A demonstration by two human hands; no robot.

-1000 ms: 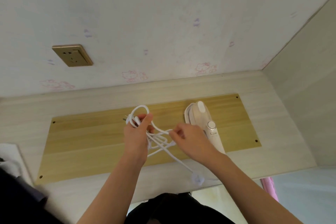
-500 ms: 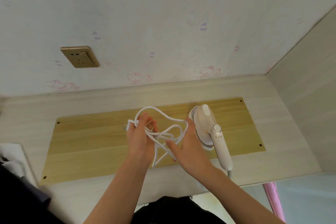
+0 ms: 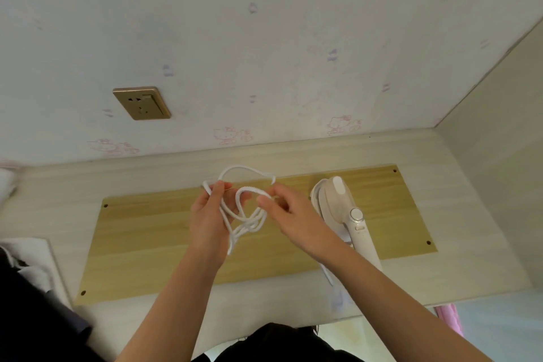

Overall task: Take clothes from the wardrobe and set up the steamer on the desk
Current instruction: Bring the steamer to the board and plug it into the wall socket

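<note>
Closest to the camera there was dark clothing along the bottom edge, with both bare forearms reaching up over the pale wood-grain desk. The left hand had its fingers curled round a bunch of the thin white power cord, thumb pinching it near the top, with loops spilling down past the palm. The right hand was pinching another loop of that same cord between thumb and fingertips, just beside the left one, so the tangle hung between them above the yellowish rectangular wooden board lying flat on the desk. Just right of the right hand sat the cream-white handheld garment steamer, resting on the board, handle pointing back toward the person and partly hidden by the right forearm. Farther back, on the pale wallpapered wall with faint pink cartoon cats, was a gold-coloured wall socket, well apart from the cord.
</note>
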